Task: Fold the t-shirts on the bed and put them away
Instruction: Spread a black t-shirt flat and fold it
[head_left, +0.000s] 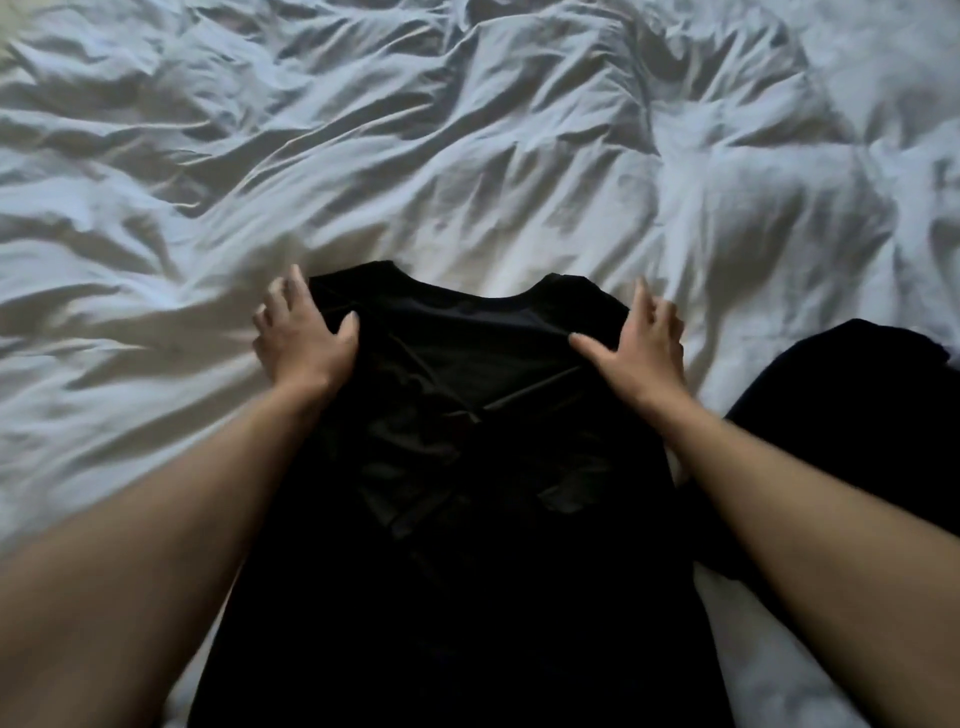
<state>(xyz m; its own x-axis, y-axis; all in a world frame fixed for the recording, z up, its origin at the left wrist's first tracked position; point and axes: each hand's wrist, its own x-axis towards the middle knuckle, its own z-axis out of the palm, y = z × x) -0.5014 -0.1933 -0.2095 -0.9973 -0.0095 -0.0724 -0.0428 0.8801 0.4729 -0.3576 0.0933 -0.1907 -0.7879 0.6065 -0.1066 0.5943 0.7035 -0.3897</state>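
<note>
Black t-shirt (457, 441) lies on the rumpled white duvet (467, 156), neckline away from the person. Left hand (301, 332) and right hand (639, 338) rest spread-fingered at its shoulders, gripping nothing, probably to square the narrowed body before folding; another dark garment (857, 415) waits just right

White bedding (467, 156) fills the whole view, a rumpled duvet or sheet spread across the bed, creased into deep folds and puffy ridges everywhere. Soft light falls on it from the left side, warming the near-left folds to a cream tone, while the far and right stretches read cooler, bluish grey. Shadows sit in the hollows between ridges. No wall, floor or window shows.
</note>
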